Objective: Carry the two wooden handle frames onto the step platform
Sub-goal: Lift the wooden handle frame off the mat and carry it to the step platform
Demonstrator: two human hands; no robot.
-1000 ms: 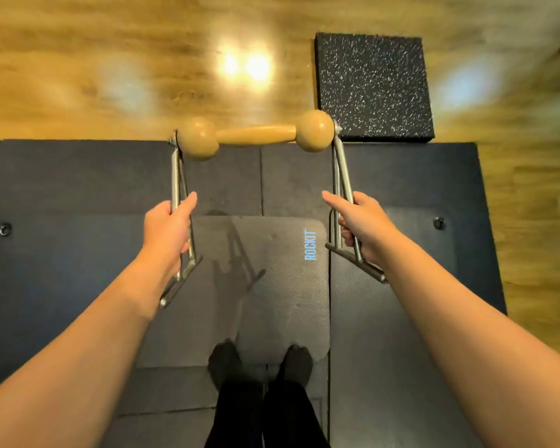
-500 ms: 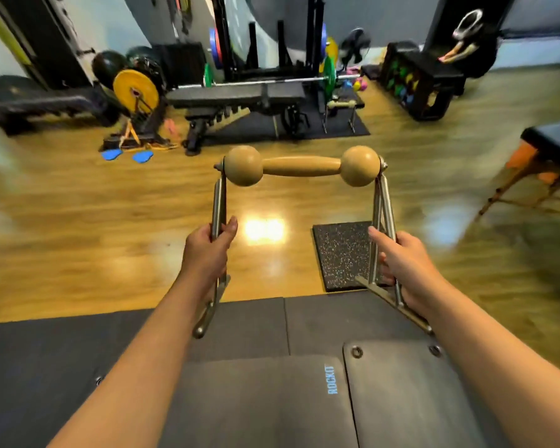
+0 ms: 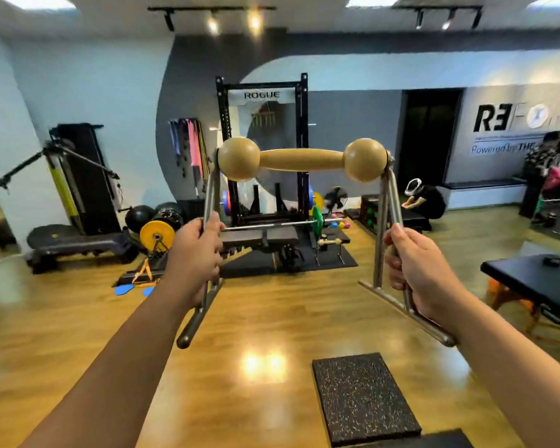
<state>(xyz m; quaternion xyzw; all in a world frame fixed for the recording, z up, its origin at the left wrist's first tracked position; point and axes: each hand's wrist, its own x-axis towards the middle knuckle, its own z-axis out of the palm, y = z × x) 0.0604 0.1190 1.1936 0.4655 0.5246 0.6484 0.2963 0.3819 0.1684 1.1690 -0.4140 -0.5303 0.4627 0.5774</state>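
Note:
I hold one handle frame out in front of me at chest height; its wooden bar with two ball ends sits on top of steel legs. My left hand is wrapped around the left steel leg and my right hand around the right one. A second handle frame, small and far off, stands on the black mat beside the squat rack. A low black step platform lies on the floor at the far left, near the wall.
A speckled rubber tile lies on the wooden floor just ahead. A black padded table stands at right. The squat rack with bench and barbell, and a yellow plate, fill the middle distance. A person crouches at back right.
My view has swung up from the dark mat at my feet to the gym room. The frame has risen with both hands still gripping its steel legs.

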